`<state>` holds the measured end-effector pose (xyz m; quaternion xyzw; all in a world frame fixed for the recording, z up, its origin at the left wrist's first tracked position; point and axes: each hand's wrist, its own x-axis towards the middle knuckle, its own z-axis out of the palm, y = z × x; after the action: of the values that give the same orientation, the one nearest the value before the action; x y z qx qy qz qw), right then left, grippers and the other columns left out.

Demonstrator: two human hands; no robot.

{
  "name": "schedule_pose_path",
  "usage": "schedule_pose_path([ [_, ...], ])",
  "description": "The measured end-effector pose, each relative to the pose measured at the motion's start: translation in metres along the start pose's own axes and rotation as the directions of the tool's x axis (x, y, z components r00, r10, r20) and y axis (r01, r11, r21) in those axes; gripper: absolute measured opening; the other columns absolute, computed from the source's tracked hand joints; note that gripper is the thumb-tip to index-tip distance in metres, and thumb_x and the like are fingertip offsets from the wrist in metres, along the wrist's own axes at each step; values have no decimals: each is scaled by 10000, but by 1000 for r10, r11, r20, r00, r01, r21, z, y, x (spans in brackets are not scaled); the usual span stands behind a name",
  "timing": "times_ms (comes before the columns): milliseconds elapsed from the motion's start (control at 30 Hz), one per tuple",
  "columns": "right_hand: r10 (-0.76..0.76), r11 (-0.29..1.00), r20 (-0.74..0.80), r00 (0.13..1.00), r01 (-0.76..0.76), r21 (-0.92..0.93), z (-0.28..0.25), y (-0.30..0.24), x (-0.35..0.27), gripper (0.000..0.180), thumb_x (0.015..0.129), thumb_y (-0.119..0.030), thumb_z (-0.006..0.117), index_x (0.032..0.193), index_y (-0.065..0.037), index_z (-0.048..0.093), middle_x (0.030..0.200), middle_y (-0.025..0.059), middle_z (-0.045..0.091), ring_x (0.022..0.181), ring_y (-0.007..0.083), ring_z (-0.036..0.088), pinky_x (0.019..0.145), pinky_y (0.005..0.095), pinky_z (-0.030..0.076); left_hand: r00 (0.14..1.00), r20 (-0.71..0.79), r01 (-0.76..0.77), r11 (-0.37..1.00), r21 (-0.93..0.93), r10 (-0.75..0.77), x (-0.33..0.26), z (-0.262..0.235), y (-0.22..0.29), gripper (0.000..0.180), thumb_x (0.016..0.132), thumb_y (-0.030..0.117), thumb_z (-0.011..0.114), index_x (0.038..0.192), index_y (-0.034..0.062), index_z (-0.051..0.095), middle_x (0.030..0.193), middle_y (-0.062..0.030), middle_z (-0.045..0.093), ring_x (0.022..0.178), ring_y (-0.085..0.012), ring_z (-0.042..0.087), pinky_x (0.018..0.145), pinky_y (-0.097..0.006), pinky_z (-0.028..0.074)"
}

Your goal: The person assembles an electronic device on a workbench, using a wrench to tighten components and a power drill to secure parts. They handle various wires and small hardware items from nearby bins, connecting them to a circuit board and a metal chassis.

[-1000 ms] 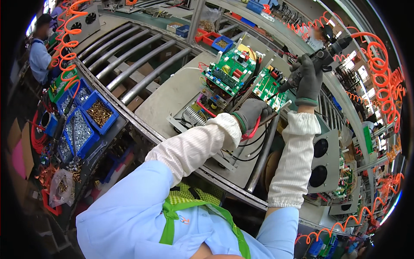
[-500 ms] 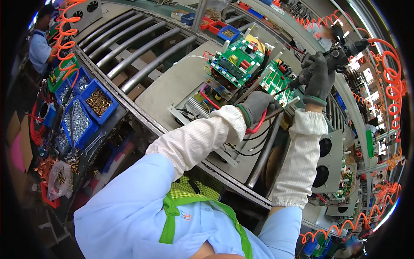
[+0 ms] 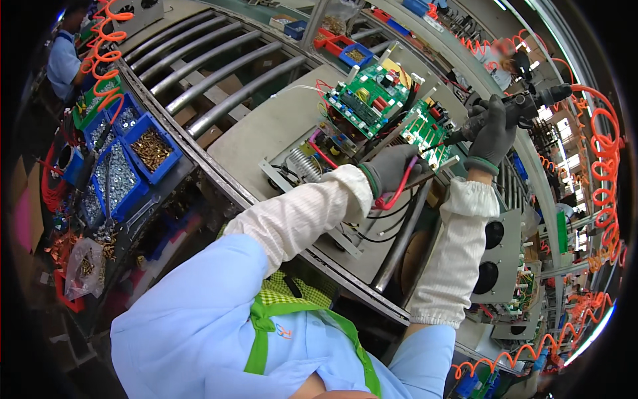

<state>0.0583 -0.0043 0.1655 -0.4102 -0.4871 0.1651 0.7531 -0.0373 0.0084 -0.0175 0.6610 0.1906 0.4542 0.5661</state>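
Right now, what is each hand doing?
Left hand: closed on a red wire.
Right hand: closed around a black power screwdriver.

Factory assembly line under bright overhead light

A roller conveyor (image 3: pixel 219 80) with grey metal tubes runs past the grey surface (image 3: pixel 266 126). Blue bins (image 3: pixel 143 149) of screws stand at the left, orange coiled air hoses (image 3: pixel 608 173) hang at the right, and another person (image 3: pixel 63 60) in light blue works in the far left corner.
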Motion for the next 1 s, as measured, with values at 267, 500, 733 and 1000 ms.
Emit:
schedule_pose_path([
  [267,-45,999,-22,999,45,5,-1,0,1,238,822,-162,665,936,23,568,627,112,595,431,138,529,369,246,385,931,177,258,230,-939,-321,-4,-2,4,238,968,171,444,1088,-9,542,908,-118,607,782,-168,617,594,-224,555],
  [500,-95,995,19,995,95,-42,-2,6,3,273,823,-182,675,952,31,565,677,107,613,524,152,590,459,255,453,862,201,300,149,-942,-466,9,7,-14,164,922,127,556,969,-27,585,824,-85,619,663,-135,611,523,-190,543],
  [733,-78,997,79,994,79,-14,2,1,-4,316,828,-233,662,920,58,579,691,113,605,506,132,559,436,246,425,859,238,301,71,-951,-454,13,9,-20,160,928,143,568,971,-10,583,825,-68,614,676,-125,610,525,-187,539],
  [1000,-164,986,94,982,163,19,5,1,-9,325,838,-262,641,891,56,595,623,108,589,430,91,474,414,215,348,899,110,232,248,-941,-424,12,19,-24,177,940,153,547,1003,-7,592,862,-74,626,741,-136,622,631,-216,555],
])
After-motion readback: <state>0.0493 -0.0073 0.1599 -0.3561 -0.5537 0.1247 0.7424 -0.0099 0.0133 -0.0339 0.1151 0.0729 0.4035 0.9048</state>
